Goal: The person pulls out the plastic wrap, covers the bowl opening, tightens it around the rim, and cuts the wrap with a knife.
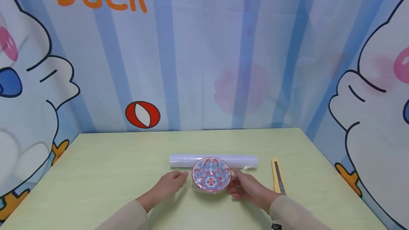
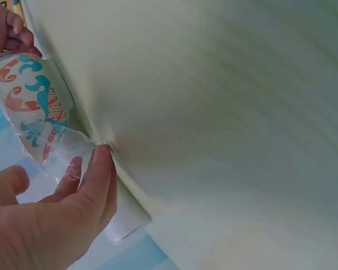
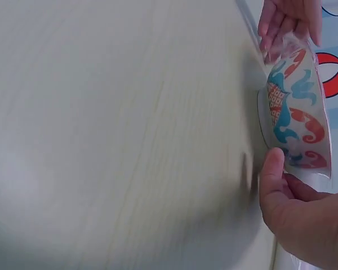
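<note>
A bowl with a red and blue pattern stands on the table, covered in clear plastic wrap. The wrap gathers into loose ends at both sides. My right hand holds the bowl's right side, thumb near its lower wall and fingers curled beneath the rim. On the other side is my left hand, its fingers touching the loose film while the thumb stands apart. The patterned outer wall of the bowl shows in the right wrist view.
Behind the bowl lies a roll of plastic wrap. A yellow utility knife lies to the right, partly hidden by my right wrist. The pale table ends at a printed duck curtain.
</note>
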`<action>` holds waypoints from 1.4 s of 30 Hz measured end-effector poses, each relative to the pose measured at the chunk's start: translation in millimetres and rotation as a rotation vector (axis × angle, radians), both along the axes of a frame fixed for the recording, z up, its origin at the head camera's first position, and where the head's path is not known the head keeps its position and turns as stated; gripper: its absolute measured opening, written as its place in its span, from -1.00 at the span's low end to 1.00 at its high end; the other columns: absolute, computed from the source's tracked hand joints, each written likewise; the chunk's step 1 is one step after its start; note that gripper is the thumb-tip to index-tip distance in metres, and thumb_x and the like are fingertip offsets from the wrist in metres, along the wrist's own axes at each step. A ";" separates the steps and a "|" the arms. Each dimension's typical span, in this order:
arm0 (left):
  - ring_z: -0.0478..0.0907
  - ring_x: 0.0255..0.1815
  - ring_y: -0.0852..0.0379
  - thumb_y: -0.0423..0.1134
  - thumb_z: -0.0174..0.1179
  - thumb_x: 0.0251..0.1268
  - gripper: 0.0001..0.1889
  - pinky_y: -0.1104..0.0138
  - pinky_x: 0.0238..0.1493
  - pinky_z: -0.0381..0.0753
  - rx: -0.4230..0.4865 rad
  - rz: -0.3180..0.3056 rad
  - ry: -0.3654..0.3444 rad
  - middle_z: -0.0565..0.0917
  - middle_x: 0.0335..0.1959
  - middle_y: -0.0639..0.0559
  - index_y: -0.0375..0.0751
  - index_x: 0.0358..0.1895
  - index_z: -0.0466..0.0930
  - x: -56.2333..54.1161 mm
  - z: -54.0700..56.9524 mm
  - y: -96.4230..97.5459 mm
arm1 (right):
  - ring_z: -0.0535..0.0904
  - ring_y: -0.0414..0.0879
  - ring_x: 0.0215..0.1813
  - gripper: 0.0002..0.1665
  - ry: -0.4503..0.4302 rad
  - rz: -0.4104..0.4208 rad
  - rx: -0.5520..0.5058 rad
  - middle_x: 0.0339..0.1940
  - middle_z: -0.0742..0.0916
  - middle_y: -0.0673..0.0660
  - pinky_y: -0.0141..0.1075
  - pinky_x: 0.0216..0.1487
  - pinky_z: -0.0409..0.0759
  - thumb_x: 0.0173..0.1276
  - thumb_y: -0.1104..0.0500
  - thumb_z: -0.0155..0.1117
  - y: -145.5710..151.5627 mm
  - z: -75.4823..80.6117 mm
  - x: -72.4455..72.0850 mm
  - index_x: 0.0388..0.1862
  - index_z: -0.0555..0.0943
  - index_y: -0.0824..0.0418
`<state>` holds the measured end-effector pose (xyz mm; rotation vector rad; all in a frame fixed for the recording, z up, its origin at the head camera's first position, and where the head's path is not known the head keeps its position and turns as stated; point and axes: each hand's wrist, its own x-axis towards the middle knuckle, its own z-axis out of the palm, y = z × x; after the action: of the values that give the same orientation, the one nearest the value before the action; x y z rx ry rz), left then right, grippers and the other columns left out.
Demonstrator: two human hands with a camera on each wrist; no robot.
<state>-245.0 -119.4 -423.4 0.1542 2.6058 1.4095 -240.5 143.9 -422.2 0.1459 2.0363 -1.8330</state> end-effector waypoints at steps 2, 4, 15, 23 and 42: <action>0.51 -0.28 0.14 0.01 -0.14 0.41 -0.55 0.28 -0.16 0.57 0.161 0.033 -0.104 0.58 -0.31 -0.05 -0.37 -0.15 0.52 -5.4 -0.7 5.9 | 0.50 -0.17 -0.35 -0.29 0.000 -0.029 -0.032 -0.35 0.58 0.09 -0.38 -0.31 0.58 0.45 -0.22 -0.29 -3.4 -0.6 -0.7 -0.09 0.41 0.45; 0.53 -0.21 0.13 -0.01 -0.16 0.43 -0.53 0.24 -0.01 0.56 0.332 0.079 -0.191 0.57 -0.25 -0.09 -0.45 -0.13 0.47 -10.4 -2.5 11.5 | 0.46 -0.17 -0.37 -0.31 -0.003 -0.057 -0.060 -0.40 0.54 0.07 -0.39 -0.32 0.57 0.44 -0.22 -0.28 -7.0 -1.2 -1.8 -0.15 0.41 0.43; -0.04 0.39 -0.38 -0.05 -0.20 0.44 -0.26 0.04 0.43 -0.02 0.876 0.053 -0.334 -0.04 0.30 -0.63 -0.66 0.32 -0.25 -19.4 -10.3 31.3 | 0.41 -0.18 -0.41 -0.41 -0.011 -0.076 -0.110 -0.49 0.50 0.02 -0.40 -0.38 0.51 0.43 -0.24 -0.26 -16.6 -3.4 -2.9 -0.39 0.42 0.23; -0.03 0.42 -0.24 -0.06 -0.33 0.47 -0.35 0.09 0.45 -0.02 0.934 -0.001 -0.377 -0.05 0.36 -0.49 -0.48 0.39 -0.22 -16.1 -7.3 42.6 | 0.35 -0.21 -0.47 -0.42 0.009 -0.006 -0.072 -0.54 0.45 -0.02 -0.42 -0.42 0.44 0.45 -0.24 -0.34 -16.2 2.4 -5.4 -0.41 0.40 0.17; -0.22 0.41 -0.43 -0.04 -0.28 0.44 -0.21 -0.01 0.44 -0.14 0.919 0.094 -0.377 -0.26 0.35 -0.63 -0.51 0.36 -0.52 -11.1 0.3 32.5 | 0.41 -0.24 -0.46 -0.39 -0.035 -0.007 -0.143 -0.47 0.51 0.00 -0.43 -0.37 0.52 0.45 -0.19 -0.27 0.3 1.2 -5.7 -0.17 0.38 0.36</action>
<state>-256.1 -86.8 -423.1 -0.1151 1.5353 2.2881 -246.2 144.2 -421.0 0.1438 1.8754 -1.9583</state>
